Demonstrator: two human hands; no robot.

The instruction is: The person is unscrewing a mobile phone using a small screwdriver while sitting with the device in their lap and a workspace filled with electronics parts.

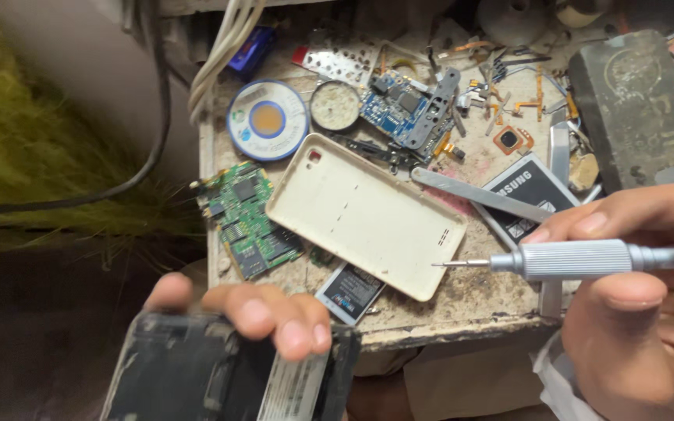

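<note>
My left hand (251,316) clamps the opened phone (220,374) by its edges; right hand (633,312) pinches the screwdriver (579,260). Phone looks light, fragile; I'd hold the frame.

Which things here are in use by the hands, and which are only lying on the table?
In use:
- opened phone, held by the left hand
- screwdriver, held by the right hand

Lying about:
- white back cover
- green circuit board
- blue circuit board
- battery
- tweezers
- solder wick spool
</note>
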